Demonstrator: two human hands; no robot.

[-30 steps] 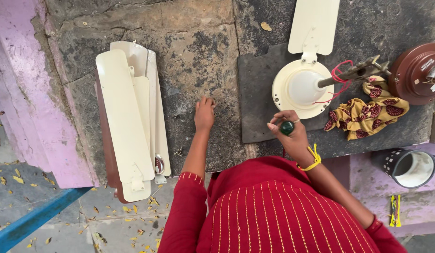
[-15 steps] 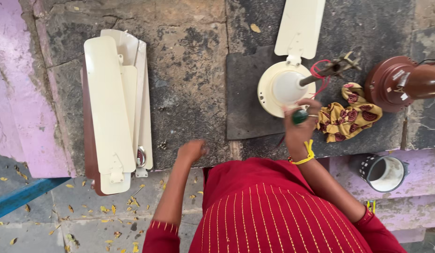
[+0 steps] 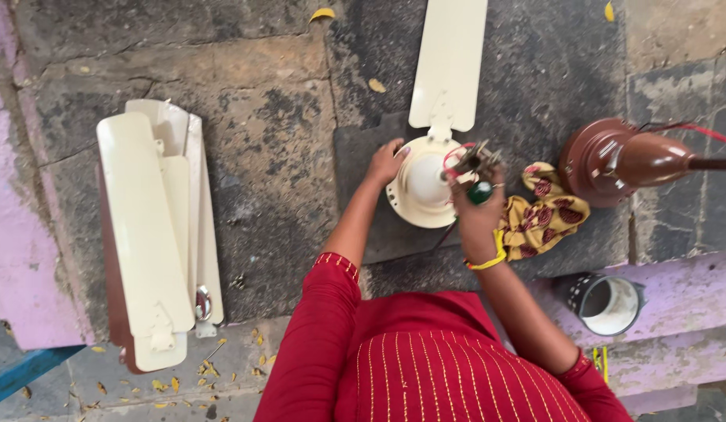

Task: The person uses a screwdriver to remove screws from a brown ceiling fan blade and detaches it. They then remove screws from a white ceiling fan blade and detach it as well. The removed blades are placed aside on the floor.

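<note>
The left hand lies flat on the cream fan motor to steady it, while the right hand is clamped on a green-handled screwdriver at the motor's top.

A rough stone floor bears stacked cream fan blades, a patterned cloth and a cup.

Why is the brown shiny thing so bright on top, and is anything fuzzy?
Head view: soft daylight, no hard shadows; the brown cover catches a pale glare streak. The right hand and its green-handled tool look slightly blurred, while the stacked blades stay sharp.
</note>
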